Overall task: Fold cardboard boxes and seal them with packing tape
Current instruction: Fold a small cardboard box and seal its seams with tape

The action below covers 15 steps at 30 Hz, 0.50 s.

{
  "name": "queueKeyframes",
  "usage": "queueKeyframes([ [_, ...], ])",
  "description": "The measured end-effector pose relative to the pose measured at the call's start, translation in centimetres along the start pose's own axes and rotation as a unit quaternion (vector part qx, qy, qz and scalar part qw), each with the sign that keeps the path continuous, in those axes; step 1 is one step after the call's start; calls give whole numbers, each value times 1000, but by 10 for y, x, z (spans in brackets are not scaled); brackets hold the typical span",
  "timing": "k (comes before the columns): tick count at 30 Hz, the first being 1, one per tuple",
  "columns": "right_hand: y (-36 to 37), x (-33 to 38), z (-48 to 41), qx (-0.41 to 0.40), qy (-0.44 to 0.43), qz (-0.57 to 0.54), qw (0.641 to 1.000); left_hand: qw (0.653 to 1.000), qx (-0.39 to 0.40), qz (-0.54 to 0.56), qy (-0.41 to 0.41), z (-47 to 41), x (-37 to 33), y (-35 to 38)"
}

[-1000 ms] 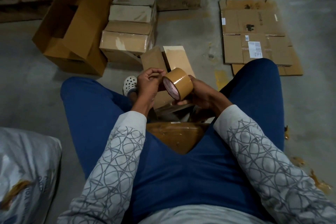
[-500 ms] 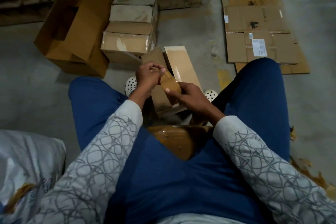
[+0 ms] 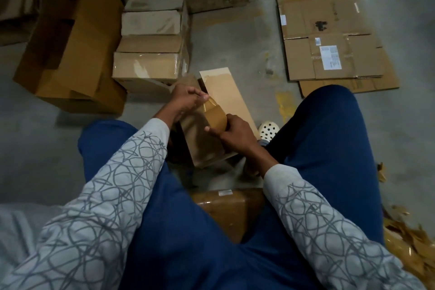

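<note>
right hand (image 3: pixel 235 135) curled around the brown packing tape roll (image 3: pixel 215 117), left hand (image 3: pixel 184 99) pinching the loose tape end (image 3: pixel 209 102), both right over the small cardboard box (image 3: pixel 204 146) between the knees (image 3: pixel 329 106)

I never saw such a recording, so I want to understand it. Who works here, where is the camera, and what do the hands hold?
No machine works here: a seated person uses two bare hands. The camera is worn on the head and looks down, so you see sleeves and legs from above. The right hand holds a roll of brown tape; the left hand pinches its loose end. Beneath them is a small cardboard box. On the concrete floor lie a stack of taped boxes, a big open box and flat cardboard sheets.
</note>
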State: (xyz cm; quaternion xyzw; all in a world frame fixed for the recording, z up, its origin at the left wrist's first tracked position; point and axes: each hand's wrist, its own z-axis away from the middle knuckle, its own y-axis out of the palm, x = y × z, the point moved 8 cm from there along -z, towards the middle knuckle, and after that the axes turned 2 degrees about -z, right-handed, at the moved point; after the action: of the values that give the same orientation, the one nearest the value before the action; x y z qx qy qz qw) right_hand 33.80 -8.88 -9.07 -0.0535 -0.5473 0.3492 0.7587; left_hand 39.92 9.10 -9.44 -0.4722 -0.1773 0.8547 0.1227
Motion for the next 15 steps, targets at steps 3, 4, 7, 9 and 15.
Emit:
queueKeyframes([
  [3,5,-11,-24,-9,35,-6,999,1000,-1,-10,-16,-30,15,2],
  [4,9,-15,-31,-7,44,-9,999,1000,1,-17,-21,-39,19,4],
  [7,22,-26,-49,0,65,-5,998,999,11,-46,-23,-62,29,12],
  [9,28,-30,-57,-6,69,-20,997,998,1,-64,-13,-76,35,14],
  [15,37,-20,-92,-19,74,-25,997,994,-89,-63,-8,-105,41,4],
])
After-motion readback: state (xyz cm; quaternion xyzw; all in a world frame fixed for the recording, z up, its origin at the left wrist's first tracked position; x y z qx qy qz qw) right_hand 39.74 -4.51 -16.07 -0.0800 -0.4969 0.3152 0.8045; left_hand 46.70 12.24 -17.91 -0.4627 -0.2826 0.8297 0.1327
